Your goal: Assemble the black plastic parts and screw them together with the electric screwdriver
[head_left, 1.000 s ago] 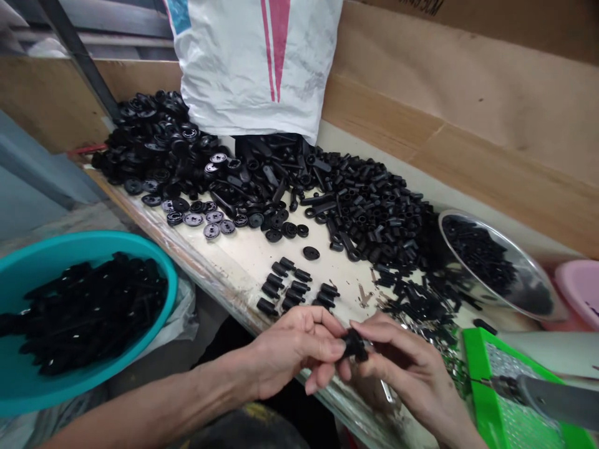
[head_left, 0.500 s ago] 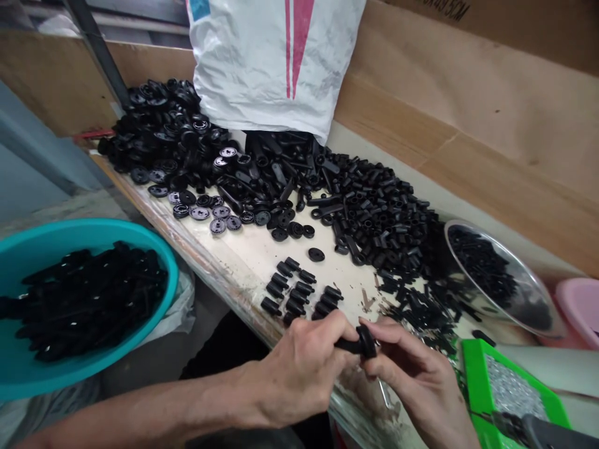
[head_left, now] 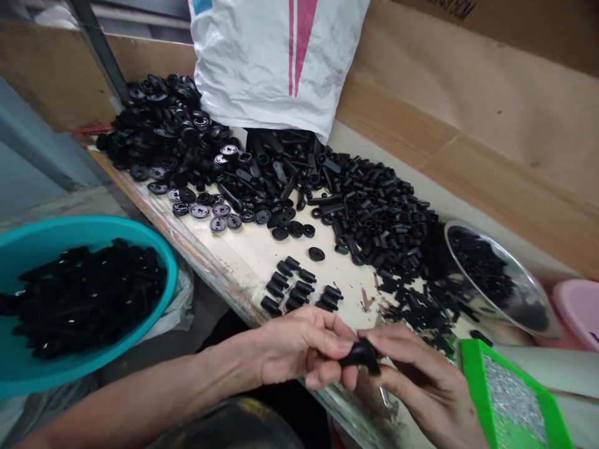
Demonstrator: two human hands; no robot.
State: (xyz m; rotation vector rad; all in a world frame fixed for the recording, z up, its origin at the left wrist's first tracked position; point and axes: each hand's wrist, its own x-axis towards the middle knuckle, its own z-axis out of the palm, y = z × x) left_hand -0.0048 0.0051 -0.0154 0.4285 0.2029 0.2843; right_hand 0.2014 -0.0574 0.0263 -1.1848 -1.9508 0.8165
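Between my two hands is a black plastic handle point(head_left: 362, 355) with a broad rounded end. My left hand point(head_left: 304, 346) pinches its narrower end between thumb and fingers. On the other side, the fingertips of my right hand point(head_left: 421, 377) close on the rounded end. A thin bent metal piece point(head_left: 384, 394) shows just below the right fingers; I cannot tell what it is attached to. Short black cylinders point(head_left: 299, 293) lie in rows on the table point(head_left: 248, 249) just beyond my hands. A single black disc point(head_left: 317, 254) lies farther back.
Black discs point(head_left: 163, 125) and short tubes point(head_left: 384, 206) are heaped behind, under a white sack point(head_left: 271, 68). A teal basin point(head_left: 171, 268) of black parts stands left. At right are a steel bowl point(head_left: 538, 305), a pink container point(head_left: 575, 312) and a green tray point(head_left: 477, 386) of small metal pieces.
My left hand has rolled over, showing its fingers and thumb, and the handle has turned between my hands. The dark tool at the lower right has left the view.
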